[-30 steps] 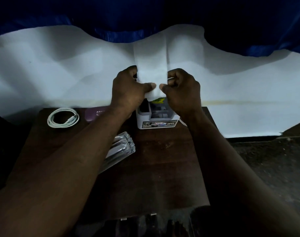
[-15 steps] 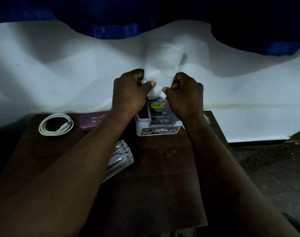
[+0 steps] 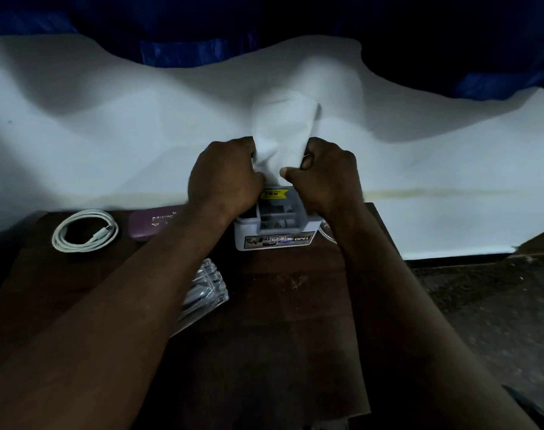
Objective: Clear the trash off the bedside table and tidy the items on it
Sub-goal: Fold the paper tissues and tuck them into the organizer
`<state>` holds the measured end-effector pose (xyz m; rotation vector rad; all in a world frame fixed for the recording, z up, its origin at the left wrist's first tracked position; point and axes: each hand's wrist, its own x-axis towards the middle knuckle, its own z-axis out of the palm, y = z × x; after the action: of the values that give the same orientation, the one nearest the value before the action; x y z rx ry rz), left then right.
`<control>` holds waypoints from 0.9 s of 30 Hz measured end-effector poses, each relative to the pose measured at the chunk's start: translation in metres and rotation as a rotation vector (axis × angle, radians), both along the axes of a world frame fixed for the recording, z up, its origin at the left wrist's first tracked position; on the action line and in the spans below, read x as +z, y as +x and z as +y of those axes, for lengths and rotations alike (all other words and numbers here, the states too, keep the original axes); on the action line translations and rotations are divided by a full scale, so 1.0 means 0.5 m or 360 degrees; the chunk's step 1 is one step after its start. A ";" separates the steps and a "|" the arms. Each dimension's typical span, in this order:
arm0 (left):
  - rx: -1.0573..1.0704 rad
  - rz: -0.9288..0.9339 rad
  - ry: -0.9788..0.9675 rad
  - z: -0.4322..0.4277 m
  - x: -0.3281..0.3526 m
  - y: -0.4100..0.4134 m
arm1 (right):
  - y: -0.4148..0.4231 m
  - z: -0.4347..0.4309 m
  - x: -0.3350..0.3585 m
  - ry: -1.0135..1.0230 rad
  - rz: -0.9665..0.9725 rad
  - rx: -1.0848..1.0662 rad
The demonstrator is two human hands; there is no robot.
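Both hands hold a white tissue [image 3: 280, 131] above the far edge of the dark wooden bedside table [image 3: 280, 321]. My left hand [image 3: 224, 178] grips its left side and my right hand [image 3: 323, 175] grips its right side; the sheet is bunched between them. Directly under the hands stands a white desk organizer [image 3: 276, 226] with compartments, a yellow label and a printed sticker on its front. A crumpled clear plastic wrapper [image 3: 205, 293] lies on the table, partly hidden by my left forearm.
A coiled white cable [image 3: 84, 231] lies at the table's far left, with a purple case [image 3: 154, 223] beside it. A white sheet [image 3: 109, 135] covers the bed behind the table, under a blue cloth [image 3: 196, 51]. Dark floor [image 3: 481, 305] lies to the right.
The flat, upright tissue has been squeezed narrower and crumpled between my hands, which have closed into fists and moved nearer each other. The view has shifted slightly downward.
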<state>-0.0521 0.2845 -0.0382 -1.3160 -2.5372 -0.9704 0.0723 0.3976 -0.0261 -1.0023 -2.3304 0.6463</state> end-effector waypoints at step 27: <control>-0.0040 -0.0141 0.0003 -0.002 0.009 -0.006 | 0.002 0.013 0.002 0.0094 0.0005 0.0032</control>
<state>-0.0551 0.2836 -0.0335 -1.3363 -2.5897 -1.0587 0.0735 0.4040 -0.0250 -0.9517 -2.3455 0.5833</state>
